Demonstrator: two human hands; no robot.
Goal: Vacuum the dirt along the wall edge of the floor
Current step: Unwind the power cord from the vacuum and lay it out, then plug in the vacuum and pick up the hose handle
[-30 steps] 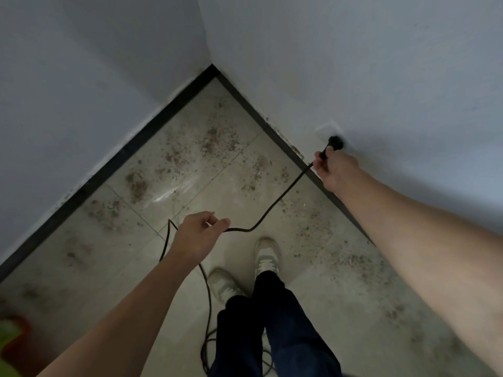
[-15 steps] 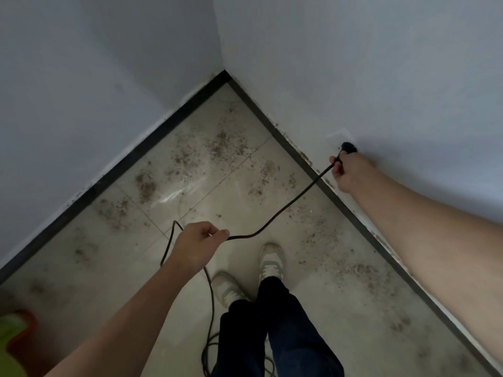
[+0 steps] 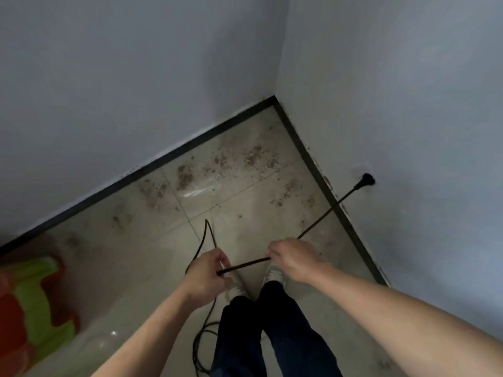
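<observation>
Right hand (image 3: 294,261) is off the plug (image 3: 364,180) now, back near left hand (image 3: 206,273). Tiled floor (image 3: 136,268), corner of two pale walls (image 3: 109,77), dark skirting (image 3: 163,161); dirt (image 3: 253,159) scattered near both wall edges. Both hands curl round black cord (image 3: 245,265), short taut span between them. From the right hand the cord runs diagonally up-right to the plug in the right wall.
</observation>
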